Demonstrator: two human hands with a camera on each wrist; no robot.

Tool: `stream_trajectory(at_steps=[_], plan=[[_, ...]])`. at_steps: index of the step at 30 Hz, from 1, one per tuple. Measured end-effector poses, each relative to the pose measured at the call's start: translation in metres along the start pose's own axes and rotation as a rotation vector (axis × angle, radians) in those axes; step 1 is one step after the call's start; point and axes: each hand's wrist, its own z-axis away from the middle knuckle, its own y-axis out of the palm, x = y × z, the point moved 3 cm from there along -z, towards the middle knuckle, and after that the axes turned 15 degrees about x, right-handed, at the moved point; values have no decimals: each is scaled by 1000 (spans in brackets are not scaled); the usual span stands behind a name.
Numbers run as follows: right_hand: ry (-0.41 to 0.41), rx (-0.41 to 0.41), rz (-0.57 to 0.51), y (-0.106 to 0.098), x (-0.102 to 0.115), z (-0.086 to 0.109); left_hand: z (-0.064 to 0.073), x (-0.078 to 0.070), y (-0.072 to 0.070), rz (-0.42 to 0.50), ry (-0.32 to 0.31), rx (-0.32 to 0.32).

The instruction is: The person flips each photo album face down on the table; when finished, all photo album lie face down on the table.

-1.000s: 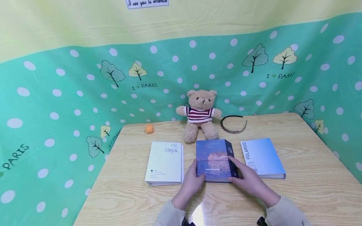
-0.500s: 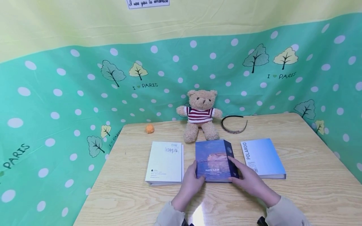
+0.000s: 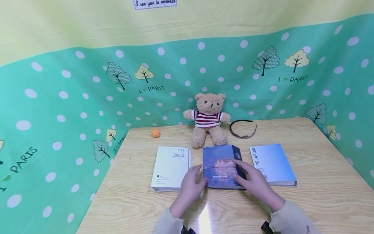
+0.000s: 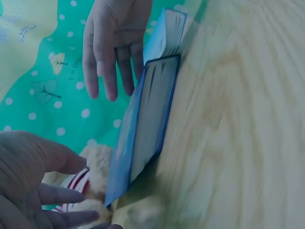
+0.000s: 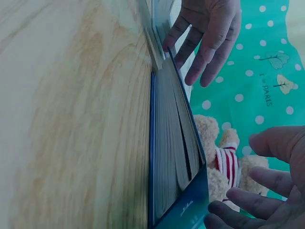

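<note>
Photo album (image 3: 215,169) partly hidden behind right hand (image 3: 255,180), left hand (image 3: 191,183) beside it, fingers (image 5: 259,204) of both spread, sleeves (image 3: 292,218) cut off.

The right hand (image 3: 255,182) hides some of the photo album (image 3: 216,156), and the sign (image 3: 155,4) well beyond it is cropped.

Albums (image 3: 214,169), teddy (image 3: 208,119), headband (image 3: 241,136) on table (image 3: 122,201)

The counter (image 3: 229,211) in front of the photo album (image 3: 217,170) is passable; the teddy bear (image 3: 208,119) obstructs the rear — the white album (image 3: 170,166) and blue album (image 3: 274,165) narrow the sides.
</note>
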Motion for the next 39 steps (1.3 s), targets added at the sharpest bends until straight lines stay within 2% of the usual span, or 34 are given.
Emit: stream_trajectory(at_steps=[4, 11, 16, 22, 28, 39], plan=[[-19, -13, 4, 2, 3, -5, 3, 5, -14, -45, 35, -26], [-68, 6, -35, 3, 7, -11, 10, 14, -41, -117, 62, -148], [-118, 55, -114, 7, 10, -18, 15, 23, -53, -142, 35, -197], [-134, 85, -114, 12, 16, -27, 20, 33, -67, -151, 17, -259], [-154, 149, -186, 24, 23, -34, 25, 42, -81, -164, -9, -312], [-188, 304, -345, 48, 37, -47, 32, 57, -90, -159, -124, -302]])
